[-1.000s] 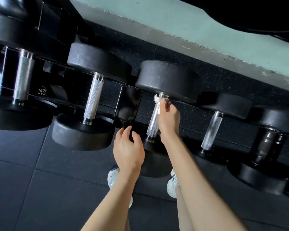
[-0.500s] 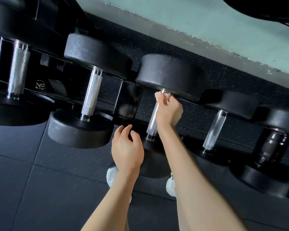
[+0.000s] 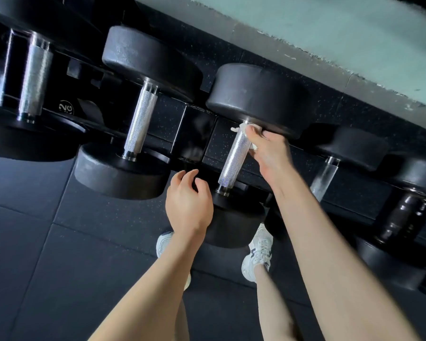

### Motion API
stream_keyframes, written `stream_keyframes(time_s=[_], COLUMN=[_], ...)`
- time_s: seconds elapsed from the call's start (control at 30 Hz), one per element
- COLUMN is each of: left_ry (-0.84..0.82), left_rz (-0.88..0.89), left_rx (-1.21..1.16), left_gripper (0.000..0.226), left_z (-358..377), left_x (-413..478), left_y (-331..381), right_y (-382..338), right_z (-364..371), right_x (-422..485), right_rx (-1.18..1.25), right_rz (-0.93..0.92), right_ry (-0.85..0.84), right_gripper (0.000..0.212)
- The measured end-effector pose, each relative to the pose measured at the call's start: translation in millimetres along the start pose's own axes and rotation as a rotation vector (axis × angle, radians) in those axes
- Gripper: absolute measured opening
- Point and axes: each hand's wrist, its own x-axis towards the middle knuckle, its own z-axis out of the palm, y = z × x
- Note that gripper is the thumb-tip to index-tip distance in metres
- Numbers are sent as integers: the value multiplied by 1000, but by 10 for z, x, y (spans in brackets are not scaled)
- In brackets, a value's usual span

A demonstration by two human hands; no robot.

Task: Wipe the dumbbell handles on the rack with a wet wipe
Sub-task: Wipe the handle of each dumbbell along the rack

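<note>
1. Evidently the right hand [image 3: 271,153] curls its fingers round the top end of the knurled silver steel handle [image 3: 234,158], pressing a crumpled white wet wipe [image 3: 245,127] between fingertips and metal. Wrapped this way, the cloth can reach all round the bar.
2. Just above those fingertips sits the round black rubber dumbbell head [image 3: 256,97], so the wipe is at the very end of the handle, likely the start or turn of a stroke. Bare knurling runs from below the palm down to the lower head [image 3: 234,227].
3. The left hand [image 3: 187,205] hovers loosely curled and holds nothing. Its fingertips are near the handle's lower end but apart from it, probably ready to steady the weight.
4. Beyond the left fingers a second silver handle [image 3: 140,119] lies on the black steel rack [image 3: 194,134], and past the right wrist is another handle [image 3: 324,178]. I cannot tell which are already wiped.
</note>
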Motion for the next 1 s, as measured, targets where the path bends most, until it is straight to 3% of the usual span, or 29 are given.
stream_keyframes(time_s=[0.07,0.13,0.37,0.53,0.6,0.7,0.8,0.83,0.87,1.0], left_ry=[-3,-3,3,13,13,21,29,32,34,29], left_rz=[-8,-3,-14,-18,-18,-5,4,3,4,0], left_rx=[5,3,9,-9,-9,-19,-33,-33,-31,-28], left_gripper=[37,37,36,36,36,36,36,36,35,36], left_z=[-10,-18,-27,-24,-18,-8,-6,-9,-12,-17], left_x=[-9,-14,-25,-20,-22,-21,-14,-17,-22,-23], left_y=[18,23,47,34,31,17,20,25,27,36], right_y=[-53,-37,464,302,267,317,456,481,513,497], right_z=[60,69,0,-118,-179,-229,-180,-162,-155,-109], right_x=[-104,-218,-546,-364,-280,-163,-217,-269,-310,-460], right_rx=[-83,-120,-340,-284,-175,-85,25,49,21,-288], right_rz=[-15,24,228,326,342,343,303,309,290,236], right_ry=[136,145,-134,-346,-424,-469,-412,-357,-328,-318], right_gripper=[32,49,30,24,10,26,30,19,10,14])
